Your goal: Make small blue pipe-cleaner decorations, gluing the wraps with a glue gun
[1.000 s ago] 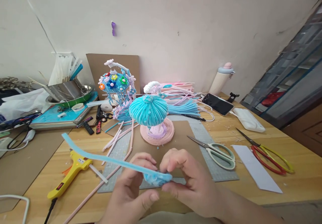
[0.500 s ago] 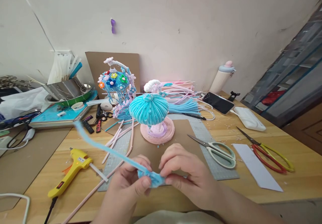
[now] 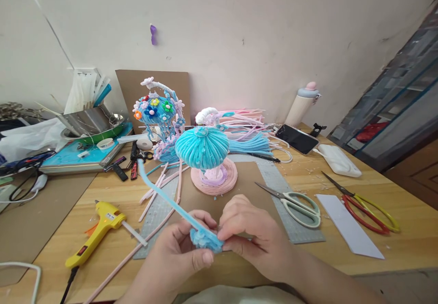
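A light-blue pipe cleaner (image 3: 171, 202), its near end bunched into a small fuzzy cluster, is between my two hands. My left hand (image 3: 181, 249) holds the cluster, thumb in front and fingers behind. With thumb and fingertips, my right hand (image 3: 251, 235) pinches the cluster's right side. The pipe cleaner's loose end rises up and to the left. Just beyond my hands stands a turquoise pleated dome (image 3: 201, 148) on a round pink coiled base (image 3: 231, 178). Farther left is a blue dome dotted with coloured flowers (image 3: 155, 110).
A yellow glue gun (image 3: 102, 231) lies at left beside pink pipe cleaners. White-handled scissors (image 3: 297, 206), a white card strip (image 3: 349, 226) and red-yellow scissors (image 3: 366, 208) lie at right. Behind are bundled pipe cleaners (image 3: 249, 142), a phone (image 3: 297, 139) and a bottle (image 3: 301, 105).
The pipe cleaner's loose end has swung to the right. The cluster has turned in my fingers, and my left thumb has shifted slightly right and down.
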`<state>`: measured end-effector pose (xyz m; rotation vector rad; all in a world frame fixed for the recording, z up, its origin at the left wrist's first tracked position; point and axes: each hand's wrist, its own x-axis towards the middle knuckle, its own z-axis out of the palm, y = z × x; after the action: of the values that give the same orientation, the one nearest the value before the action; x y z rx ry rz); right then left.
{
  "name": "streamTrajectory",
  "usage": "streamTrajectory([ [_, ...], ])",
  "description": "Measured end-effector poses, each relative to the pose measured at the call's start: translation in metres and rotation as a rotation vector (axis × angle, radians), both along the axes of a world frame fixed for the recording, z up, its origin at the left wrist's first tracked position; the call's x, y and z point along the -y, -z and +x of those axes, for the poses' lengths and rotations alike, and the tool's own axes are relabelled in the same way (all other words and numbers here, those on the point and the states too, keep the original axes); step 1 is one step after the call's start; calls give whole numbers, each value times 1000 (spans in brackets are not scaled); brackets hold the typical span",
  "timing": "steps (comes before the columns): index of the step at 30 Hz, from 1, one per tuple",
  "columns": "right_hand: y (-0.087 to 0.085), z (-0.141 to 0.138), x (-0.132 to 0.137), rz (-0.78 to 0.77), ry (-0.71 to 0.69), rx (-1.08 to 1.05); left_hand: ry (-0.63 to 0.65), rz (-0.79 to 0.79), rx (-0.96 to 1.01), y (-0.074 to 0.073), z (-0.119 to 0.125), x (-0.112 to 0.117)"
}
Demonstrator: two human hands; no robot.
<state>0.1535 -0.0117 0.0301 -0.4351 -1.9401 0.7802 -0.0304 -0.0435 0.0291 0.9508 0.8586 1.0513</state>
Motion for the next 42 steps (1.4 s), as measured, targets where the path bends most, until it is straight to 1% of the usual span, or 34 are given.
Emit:
streamTrajectory([
  [3,-1,-1,0,34,-4,18,41,70,-38,3,-2,-1],
  [6,-2,0,1,49,30,41,23,149,-125,3,-3,0],
  [10,-3,2,4,65,93,56,-23,406,-300,-2,-4,2],
  [14,-6,3,6,76,56,71,-27,638,-459,-5,-7,4],
  [16,-8,4,7,54,39,67,-43,733,-493,-5,-9,4],
  [18,-10,5,8,25,20,60,-54,793,-499,-7,-9,5],
  [22,-12,6,10,-18,3,50,-61,830,-540,-14,-6,4],
  [26,-12,4,10,-2,15,61,-67,839,-571,-18,-3,3],
  [29,-11,2,10,-36,17,57,-62,834,-560,-17,-2,2],
  [34,-10,1,9,-169,5,36,-57,820,-552,-16,-1,3],
  [39,-9,-1,8,-213,-11,38,-53,800,-549,-13,-2,2],
  [41,-9,-1,7,-227,3,41,-50,742,-536,-10,-3,2],
  [42,-9,-1,7,-243,8,46,-53,684,-517,-9,-3,2],
])
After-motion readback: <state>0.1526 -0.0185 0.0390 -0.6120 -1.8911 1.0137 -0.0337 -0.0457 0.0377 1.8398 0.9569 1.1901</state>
